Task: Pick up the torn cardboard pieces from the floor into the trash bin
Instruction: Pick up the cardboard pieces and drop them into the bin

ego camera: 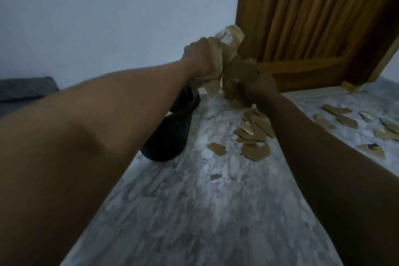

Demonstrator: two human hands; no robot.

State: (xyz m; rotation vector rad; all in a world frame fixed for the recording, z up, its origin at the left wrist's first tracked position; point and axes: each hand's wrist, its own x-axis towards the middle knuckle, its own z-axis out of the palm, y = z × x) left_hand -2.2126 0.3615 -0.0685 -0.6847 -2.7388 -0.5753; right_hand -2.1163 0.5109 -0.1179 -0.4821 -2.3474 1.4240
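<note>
Left hand: the left hand (197,55) is held out at arm's length, its fingers curled tight round a pale crumpled bundle of torn cardboard with a small printed label (228,43); the bundle is raised above the floor.
Right hand: the right hand (262,90) is closed round a darker brown wad of torn cardboard (239,75), held just beside and touching the pale bundle; the fingers themselves are mostly hidden by the card.
Bin: a black ribbed trash bin (170,136) is seen standing on the floor below the left forearm, which covers part of its rim; both handfuls are held up and a little to the right of it.
Floor: a grey-and-white marbled floor (205,211) is spread with a cluster of flat brown cardboard scraps (254,134) under the right wrist, near the bin.
Further scraps: a second scatter of brown cardboard scraps (345,121) is left lying well apart, to the right, near the door.
Backdrop: a slatted brown wooden door (313,17) is shown behind the hands, a plain pale wall (108,17) beside it, and a grey cushion (26,88) at the left edge.
</note>
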